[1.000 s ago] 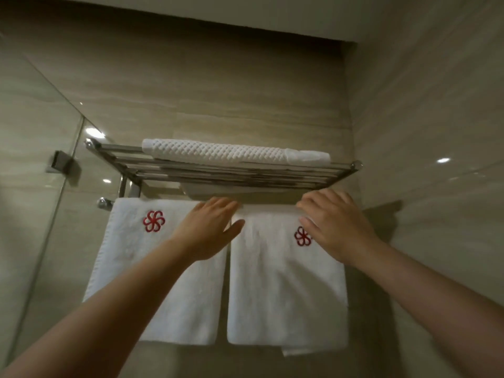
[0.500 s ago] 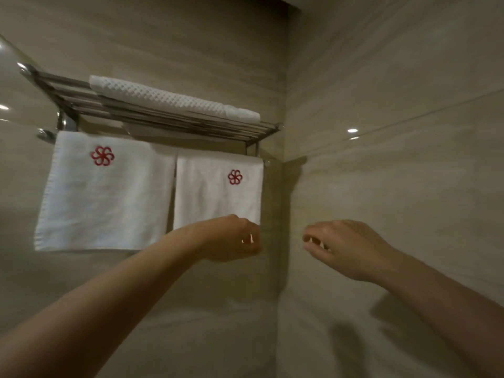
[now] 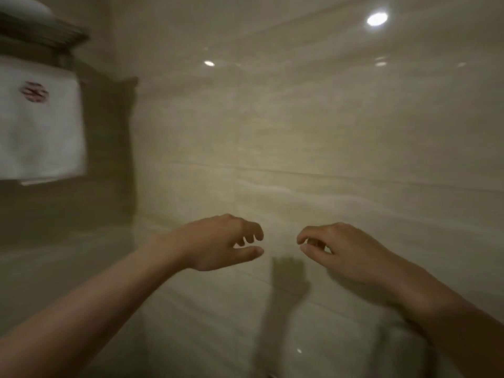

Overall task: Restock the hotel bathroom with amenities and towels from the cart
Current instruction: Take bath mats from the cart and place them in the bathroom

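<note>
A white towel (image 3: 41, 126) with a red flower mark hangs at the far left edge, blurred. Above it is the end of the metal towel rack (image 3: 46, 34) with a folded white towel (image 3: 24, 5) on top. My left hand (image 3: 221, 242) and my right hand (image 3: 341, 251) float side by side in front of the beige side wall, well to the right of the towels. Both hold nothing, fingers hanging loosely curled.
A glossy beige tiled wall (image 3: 327, 145) fills most of the view, with ceiling light reflections on it. The room corner (image 3: 133, 159) runs down just right of the hanging towel. A pale rounded shape shows low at the bottom, too blurred to name.
Both hands left the hanging towels and dropped away. The view swung right, so the rack and towels slid to the far left edge and the left towel went out of view.
</note>
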`<state>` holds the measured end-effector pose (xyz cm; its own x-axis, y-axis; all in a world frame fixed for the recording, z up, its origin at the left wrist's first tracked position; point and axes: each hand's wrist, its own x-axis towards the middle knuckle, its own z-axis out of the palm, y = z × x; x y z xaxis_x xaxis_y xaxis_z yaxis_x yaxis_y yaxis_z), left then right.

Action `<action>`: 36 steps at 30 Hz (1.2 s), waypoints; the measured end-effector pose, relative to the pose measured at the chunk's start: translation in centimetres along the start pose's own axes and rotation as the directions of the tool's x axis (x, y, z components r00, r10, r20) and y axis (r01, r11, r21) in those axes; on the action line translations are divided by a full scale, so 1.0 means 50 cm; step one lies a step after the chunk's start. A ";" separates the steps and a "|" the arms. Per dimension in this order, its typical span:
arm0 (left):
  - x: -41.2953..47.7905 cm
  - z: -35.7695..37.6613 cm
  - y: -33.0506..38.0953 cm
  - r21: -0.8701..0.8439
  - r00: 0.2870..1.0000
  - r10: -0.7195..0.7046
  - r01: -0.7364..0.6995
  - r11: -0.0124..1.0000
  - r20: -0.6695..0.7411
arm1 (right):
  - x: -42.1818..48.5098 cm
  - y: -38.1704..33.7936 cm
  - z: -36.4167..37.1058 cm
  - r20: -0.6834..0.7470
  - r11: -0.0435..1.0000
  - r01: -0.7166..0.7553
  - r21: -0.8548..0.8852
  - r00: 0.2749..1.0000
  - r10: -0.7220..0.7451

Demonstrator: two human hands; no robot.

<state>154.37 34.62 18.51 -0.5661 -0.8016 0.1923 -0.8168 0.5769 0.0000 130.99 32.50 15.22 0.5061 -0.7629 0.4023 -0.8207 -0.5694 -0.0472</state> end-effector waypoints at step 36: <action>0.425 0.502 1.578 -0.808 0.325 0.939 -0.520 0.279 0.115 | -1.502 0.460 -0.300 -0.003 0.042 -0.977 0.208 0.042 0.999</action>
<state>75.13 59.16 -2.03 -0.9634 0.2632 -0.0506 0.1560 0.7042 0.6926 70.13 81.29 -2.36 -0.7996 -0.6000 -0.0271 -0.4737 0.6578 -0.5856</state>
